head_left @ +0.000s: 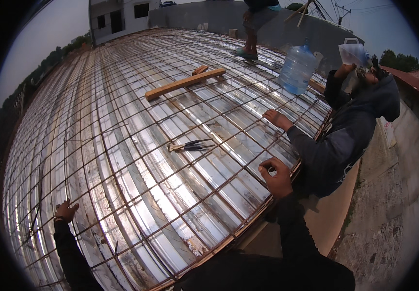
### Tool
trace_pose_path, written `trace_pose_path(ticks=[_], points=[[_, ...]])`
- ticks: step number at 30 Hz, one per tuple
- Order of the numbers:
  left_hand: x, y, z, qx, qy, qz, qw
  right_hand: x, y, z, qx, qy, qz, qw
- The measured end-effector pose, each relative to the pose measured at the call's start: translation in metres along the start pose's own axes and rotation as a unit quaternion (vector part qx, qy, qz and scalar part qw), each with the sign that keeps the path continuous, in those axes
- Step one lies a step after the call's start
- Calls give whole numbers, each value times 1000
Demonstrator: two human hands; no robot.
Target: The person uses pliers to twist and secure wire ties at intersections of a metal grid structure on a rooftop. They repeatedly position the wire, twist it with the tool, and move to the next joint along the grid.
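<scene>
Rusty rebar mesh (136,160) spread over shiny corrugated decking (209,160), running to the slab edge. Right hand (276,178) curled on a bar near that edge, fingers hooked round the steel, thumb over the top; looks like a firm hold on the bar, nothing else in it. Left hand (65,211) well apart to the left, fingers spread and resting on the mesh, open, pressing rather than gripping. Best kept that way, by judgement: weight shared between both hands, palms on bar crossings and not on free spans, which would likely flex. Worth hooking fingers shallow, so none get pinched between bar and decking. Pliers (191,145) lying on the mesh up and left of the right-hand grip, out of reach without a shift of weight. Beyond them a timber plank (185,83) flat on the bars. Just right of the grip, a co-worker (350,131) in a dark hoodie, one hand on the mesh, the other lifting a jug (354,52) to drink; near that person's hand, so elbows best kept in. Farther up, a blue water bottle (298,68) standing on the mesh, and another person's legs (249,34) by the far wall.
</scene>
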State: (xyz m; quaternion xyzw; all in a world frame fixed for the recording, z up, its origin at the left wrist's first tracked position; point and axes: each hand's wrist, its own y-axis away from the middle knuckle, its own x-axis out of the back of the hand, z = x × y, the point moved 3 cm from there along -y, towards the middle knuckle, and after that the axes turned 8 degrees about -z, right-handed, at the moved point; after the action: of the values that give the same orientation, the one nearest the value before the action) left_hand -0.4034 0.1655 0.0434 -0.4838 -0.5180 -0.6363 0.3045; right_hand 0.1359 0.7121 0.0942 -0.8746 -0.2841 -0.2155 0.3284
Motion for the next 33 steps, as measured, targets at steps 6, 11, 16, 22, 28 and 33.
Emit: trace_pose_path(ticks=[6,11,16,22,28,33], points=[[-11,46,110,-254,86,253,930,4,1,29,-65,102,34,992],[-42,107,230,-394,31,179,901,-37,4,74,-158,358,-59,918],[-42,138,276,-433,71,165,883,-41,-17,61,-191,355,-66,913],[-37,177,333,-500,39,102,859,-54,-19,84,-218,396,-142,881],[-36,197,313,-506,82,18,858,-48,-6,69,-271,282,-224,893],[-10,239,265,-503,129,-30,854,-27,-14,59,-169,-137,-140,966]])
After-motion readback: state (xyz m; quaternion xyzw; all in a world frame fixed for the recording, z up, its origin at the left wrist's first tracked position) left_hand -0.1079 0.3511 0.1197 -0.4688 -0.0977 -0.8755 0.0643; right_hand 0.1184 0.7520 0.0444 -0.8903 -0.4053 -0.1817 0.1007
